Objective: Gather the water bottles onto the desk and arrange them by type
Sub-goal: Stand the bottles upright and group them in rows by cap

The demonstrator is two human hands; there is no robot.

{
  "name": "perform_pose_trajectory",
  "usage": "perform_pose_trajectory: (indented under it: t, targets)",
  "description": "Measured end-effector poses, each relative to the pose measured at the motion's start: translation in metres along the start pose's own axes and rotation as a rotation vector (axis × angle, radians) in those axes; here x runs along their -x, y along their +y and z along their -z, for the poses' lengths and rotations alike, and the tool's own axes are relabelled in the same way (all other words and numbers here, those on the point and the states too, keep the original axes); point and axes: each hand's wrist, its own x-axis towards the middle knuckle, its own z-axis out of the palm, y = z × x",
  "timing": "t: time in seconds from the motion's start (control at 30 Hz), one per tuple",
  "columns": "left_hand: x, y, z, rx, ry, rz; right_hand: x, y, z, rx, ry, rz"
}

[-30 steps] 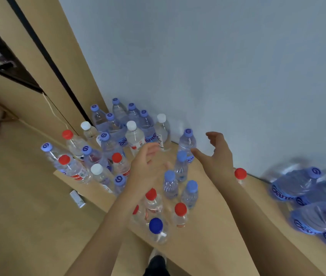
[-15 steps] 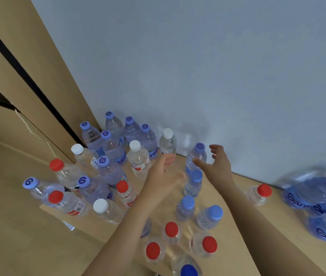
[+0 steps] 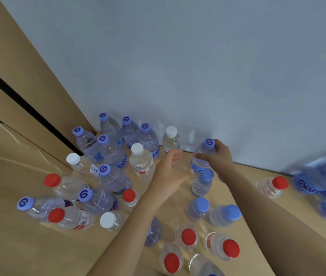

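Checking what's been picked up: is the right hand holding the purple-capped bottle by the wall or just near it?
Holding it: the right hand grips the purple-capped clear plastic bottle below its cap.

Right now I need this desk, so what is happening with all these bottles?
A person is sorting water bottles on the wooden desk. Their right hand grips a purple-capped bottle by its neck, next to the wall. Their left hand hovers open beside it, holding nothing. Purple-capped bottles cluster at the back left; red-capped, white-capped and blue-capped ones stand mixed around them, so the sorting looks unfinished.
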Motion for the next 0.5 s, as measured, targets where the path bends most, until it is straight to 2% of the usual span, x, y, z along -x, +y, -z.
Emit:
perform_pose_trajectory:
  t: [0.1, 0.27, 0.5]
  targets:
    - [-0.003, 0.001, 0.000, -0.003, -0.013, -0.010, 0.009, -0.010, 0.012, -0.060, 0.036, 0.038]
    - [-0.006, 0.019, -0.012, 0.002, -0.044, -0.056, 0.043, -0.061, 0.046, -0.108, 0.079, 0.238]
    - [0.007, 0.084, -0.033, 0.027, -0.147, -0.285, 0.103, -0.136, 0.099, -0.175, 0.084, 0.463]
